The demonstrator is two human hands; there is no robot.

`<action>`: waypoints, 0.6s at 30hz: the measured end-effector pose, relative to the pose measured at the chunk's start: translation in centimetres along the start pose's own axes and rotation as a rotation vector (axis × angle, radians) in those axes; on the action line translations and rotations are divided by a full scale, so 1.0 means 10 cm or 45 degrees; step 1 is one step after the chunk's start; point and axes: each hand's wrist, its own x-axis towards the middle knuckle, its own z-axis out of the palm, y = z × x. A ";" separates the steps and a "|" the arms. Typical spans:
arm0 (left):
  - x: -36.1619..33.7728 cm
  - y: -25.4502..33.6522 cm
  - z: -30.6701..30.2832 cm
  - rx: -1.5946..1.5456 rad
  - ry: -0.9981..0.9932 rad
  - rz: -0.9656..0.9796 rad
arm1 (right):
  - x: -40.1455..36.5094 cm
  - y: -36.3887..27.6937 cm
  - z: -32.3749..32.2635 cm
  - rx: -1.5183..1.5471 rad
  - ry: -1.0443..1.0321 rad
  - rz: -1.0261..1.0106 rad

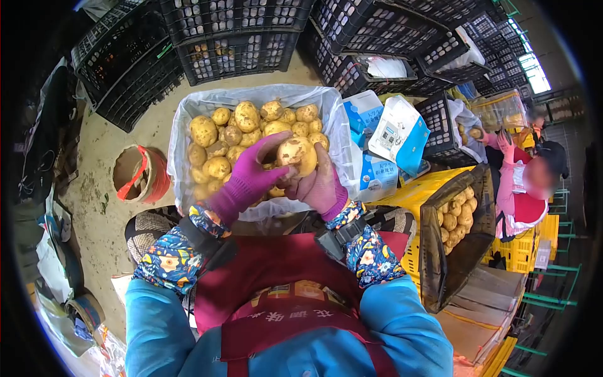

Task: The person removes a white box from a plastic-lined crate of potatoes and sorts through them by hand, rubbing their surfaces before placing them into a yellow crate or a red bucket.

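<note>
A large yellow potato (pixel 298 156) with brown patches is held up between my two gloved hands. My left hand (pixel 251 173), in a purple glove, curls its fingers and thumb round the potato's left side. From the right and below, my right hand (pixel 321 187) grips it in a soiled, paler purple glove. Right under the hands stands a crate lined with white plastic sheeting (pixel 179 135), filled with loose potatoes (pixel 248 116). My hands and the raised potato hide some of those lying nearest to me.
A reddish bucket (pixel 160 179) stands left of the crate. Black crates (pixel 235 56) are stacked behind. Blue-and-white cartons (pixel 399 135) lie at the right, near a yellow crate (pixel 411 245) with a dark liner and potatoes. Further right sits another person (pixel 518 188) in pink gloves.
</note>
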 end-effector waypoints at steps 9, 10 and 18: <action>-0.05 0.04 -0.01 -0.071 0.021 -0.028 | -0.10 0.16 0.14 -0.362 0.096 -0.227; 0.01 0.02 -0.11 -0.086 -0.003 -0.084 | -0.12 0.18 0.14 -0.355 0.158 -0.201; 0.01 -0.02 -0.07 0.096 -0.044 -0.285 | -0.47 0.08 -0.02 0.260 0.135 -0.064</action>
